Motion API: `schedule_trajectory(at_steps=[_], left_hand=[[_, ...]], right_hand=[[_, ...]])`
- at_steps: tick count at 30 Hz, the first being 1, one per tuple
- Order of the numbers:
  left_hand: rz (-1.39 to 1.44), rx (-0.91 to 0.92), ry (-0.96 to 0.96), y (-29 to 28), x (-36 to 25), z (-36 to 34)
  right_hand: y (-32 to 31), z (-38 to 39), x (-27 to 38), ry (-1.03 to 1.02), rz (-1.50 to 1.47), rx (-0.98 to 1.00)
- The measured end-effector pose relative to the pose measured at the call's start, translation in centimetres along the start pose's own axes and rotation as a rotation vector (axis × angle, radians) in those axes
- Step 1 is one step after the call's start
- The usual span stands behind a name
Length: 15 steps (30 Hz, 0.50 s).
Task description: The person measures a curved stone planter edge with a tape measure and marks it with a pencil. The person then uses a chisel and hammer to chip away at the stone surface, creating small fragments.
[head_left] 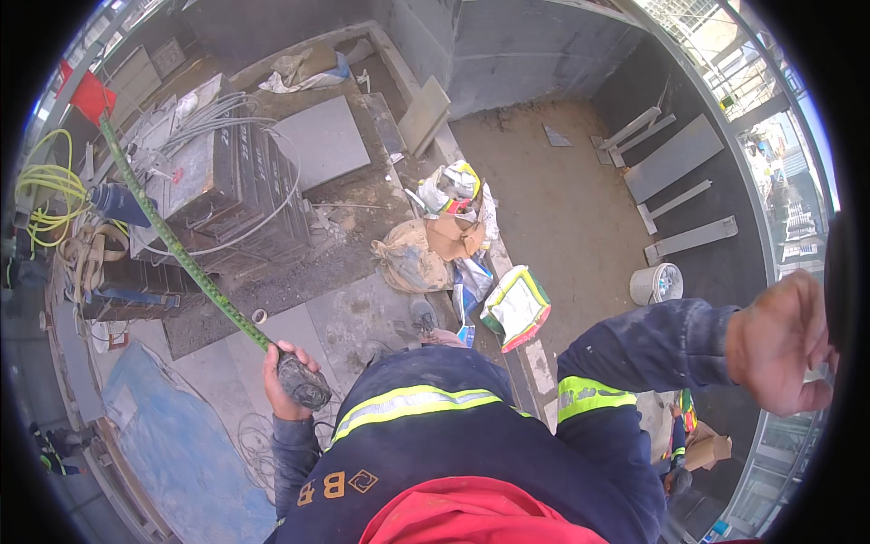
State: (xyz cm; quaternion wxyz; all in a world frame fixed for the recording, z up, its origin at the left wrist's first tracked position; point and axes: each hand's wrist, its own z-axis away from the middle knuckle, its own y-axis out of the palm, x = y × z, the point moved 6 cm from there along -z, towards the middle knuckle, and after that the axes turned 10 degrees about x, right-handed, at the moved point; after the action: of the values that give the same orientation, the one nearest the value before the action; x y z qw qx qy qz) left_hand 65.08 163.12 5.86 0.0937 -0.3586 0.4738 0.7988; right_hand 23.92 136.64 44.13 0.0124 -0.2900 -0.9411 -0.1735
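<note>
Two grey walls meet beyond the dusty floor; a white bucket stands by its right edge, bags along its kerb. My left hand grips a tape measure, its green blade passing over dark stacked panels. My right hand curls; I can't tell if it's holding anything.
</note>
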Motion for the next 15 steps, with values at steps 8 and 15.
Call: schedule_trajectory(at_steps=[8, 15], left_hand=[[-0.272, 0.046, -0.206, -0.4, 1.1, -1.8], [-0.317, -0.015, -0.372, -1.2, 4.8, -5.0]], right_hand=[[10.5, 33.5, -15.1, 1.690, -0.115, 0.124], [6.7, 36.0, -11.4, 1.529, -0.192, 0.733]])
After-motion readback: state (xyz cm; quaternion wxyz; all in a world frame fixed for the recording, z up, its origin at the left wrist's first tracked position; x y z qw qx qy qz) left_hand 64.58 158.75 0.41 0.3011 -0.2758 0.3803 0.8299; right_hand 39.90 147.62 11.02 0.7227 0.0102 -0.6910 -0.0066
